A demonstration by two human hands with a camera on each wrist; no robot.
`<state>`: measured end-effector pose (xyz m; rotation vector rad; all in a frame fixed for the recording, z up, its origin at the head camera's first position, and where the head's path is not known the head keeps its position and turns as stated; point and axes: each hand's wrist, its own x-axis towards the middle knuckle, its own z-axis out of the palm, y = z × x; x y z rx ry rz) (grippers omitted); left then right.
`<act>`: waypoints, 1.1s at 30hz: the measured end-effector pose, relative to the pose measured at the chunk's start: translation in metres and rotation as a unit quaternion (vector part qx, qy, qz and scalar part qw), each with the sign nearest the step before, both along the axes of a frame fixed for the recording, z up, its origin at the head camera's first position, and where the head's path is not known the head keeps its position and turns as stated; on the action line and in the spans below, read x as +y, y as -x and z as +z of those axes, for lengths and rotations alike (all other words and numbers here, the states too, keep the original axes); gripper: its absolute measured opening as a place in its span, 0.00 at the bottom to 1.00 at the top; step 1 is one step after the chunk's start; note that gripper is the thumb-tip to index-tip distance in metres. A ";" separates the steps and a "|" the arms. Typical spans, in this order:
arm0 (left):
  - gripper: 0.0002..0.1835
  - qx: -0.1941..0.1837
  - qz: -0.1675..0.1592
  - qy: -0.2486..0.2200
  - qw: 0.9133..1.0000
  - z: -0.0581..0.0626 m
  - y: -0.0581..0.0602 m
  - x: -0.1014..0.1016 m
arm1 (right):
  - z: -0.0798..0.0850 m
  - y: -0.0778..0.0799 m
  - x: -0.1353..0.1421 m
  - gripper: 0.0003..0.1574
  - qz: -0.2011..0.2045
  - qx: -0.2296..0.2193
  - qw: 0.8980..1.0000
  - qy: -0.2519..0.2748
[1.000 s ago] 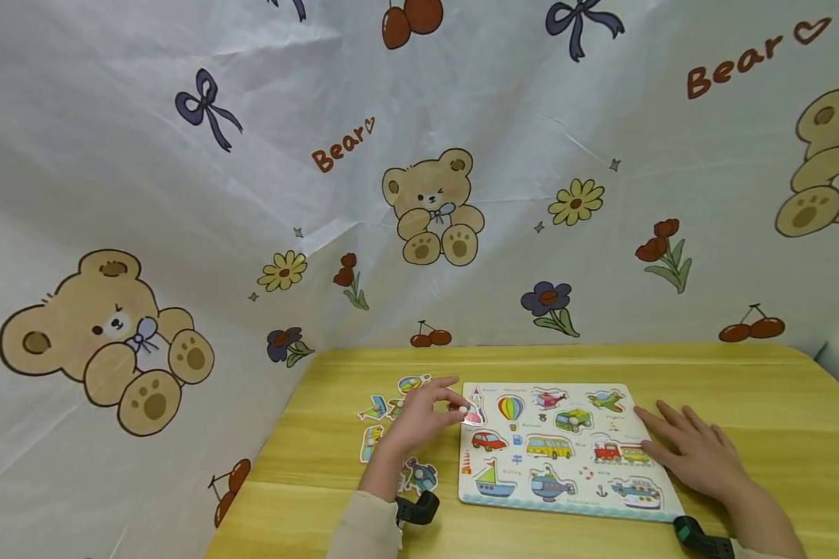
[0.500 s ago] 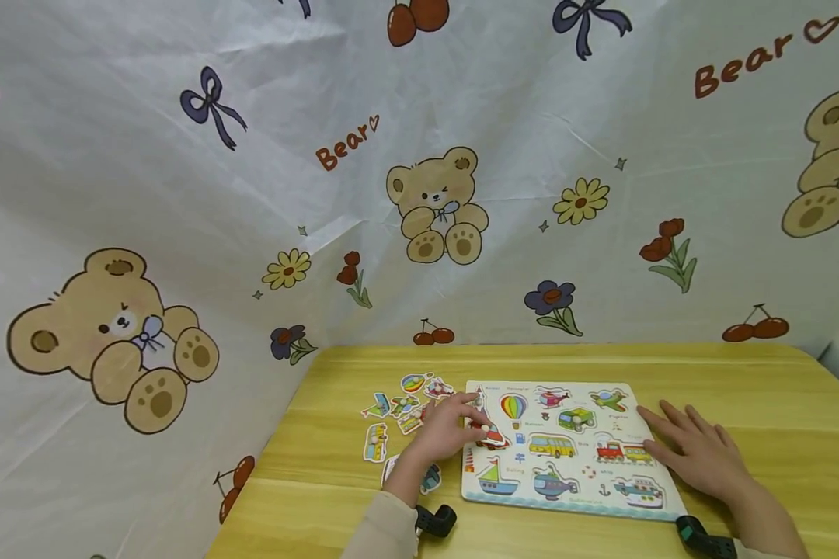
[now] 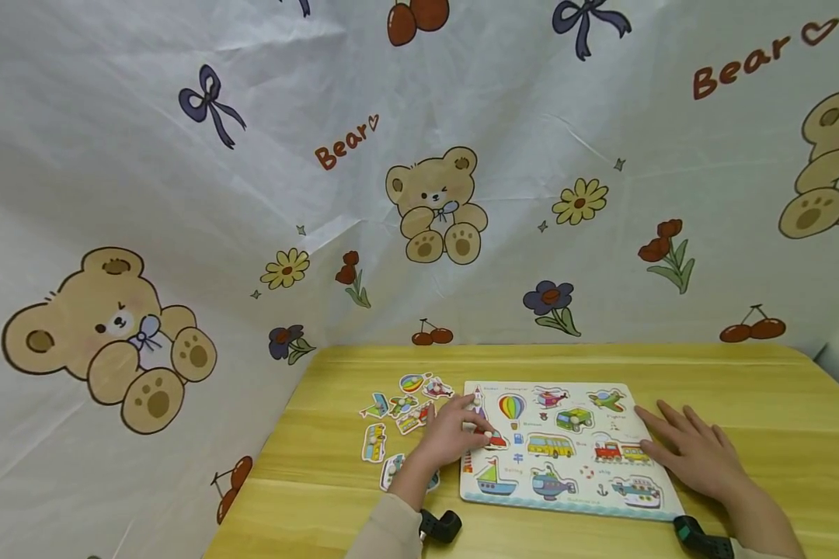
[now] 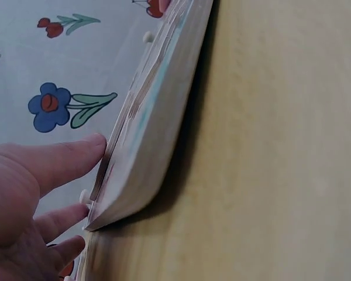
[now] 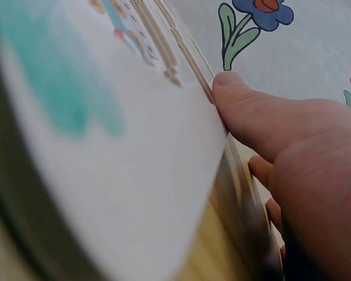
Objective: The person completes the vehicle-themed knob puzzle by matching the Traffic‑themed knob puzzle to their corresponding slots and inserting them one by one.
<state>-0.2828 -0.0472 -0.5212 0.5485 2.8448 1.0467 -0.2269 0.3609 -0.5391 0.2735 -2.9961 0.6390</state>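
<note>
On the left side of the board [image 3: 583, 501], we have the left grip [image 3: 447, 436] pinching the car [image 3: 498, 440]; it sits under thumb and fingertips, part showing to their right. We mark right grip [image 3: 694, 452] released, fingers spread, thumb touching the board's right edge. Loose pieces [image 3: 374, 443] lie left, on the table [image 3: 776, 419].

The head camera is looking forward and down. Both wrist cameras are peering closely along the white rectangular puzzle board [image 3: 579, 460], at the head frame's lower right.
</note>
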 end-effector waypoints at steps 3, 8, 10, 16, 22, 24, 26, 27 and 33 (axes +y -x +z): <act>0.04 0.001 0.008 0.002 1.000 -0.001 -0.001 0.000 | 0.001 -0.001 -0.001 0.42 0.000 -0.001 1.000 0.004; 0.04 0.015 0.013 0.009 1.000 0.000 -0.002 0.001 | 0.003 0.000 -0.003 0.42 0.002 0.000 1.000 0.009; 0.03 0.020 0.011 0.010 1.000 0.000 -0.001 0.001 | 0.004 0.000 -0.003 0.42 0.002 0.001 1.000 0.008; 0.02 0.022 -0.001 0.015 1.000 -0.001 -0.001 0.000 | 0.004 0.000 -0.002 0.42 0.003 0.002 1.000 0.006; 0.02 0.009 -0.004 0.019 1.000 0.000 -0.002 -0.001 | 0.005 -0.001 -0.003 0.42 0.003 -0.002 1.000 0.005; 0.01 0.010 -0.004 0.024 1.000 0.000 -0.002 -0.001 | 0.006 -0.001 -0.003 0.42 0.005 -0.002 1.000 0.006; 0.01 0.011 -0.003 0.027 1.000 0.001 -0.002 0.000 | 0.006 -0.001 -0.003 0.42 0.005 -0.002 1.000 0.007; 0.01 0.012 -0.002 0.028 1.000 0.001 -0.002 0.000 | 0.006 -0.001 -0.003 0.42 0.006 -0.003 1.000 0.008; 0.02 0.008 -0.004 0.030 1.000 0.001 -0.002 0.001 | 0.005 0.000 -0.001 0.42 0.006 -0.011 1.000 0.009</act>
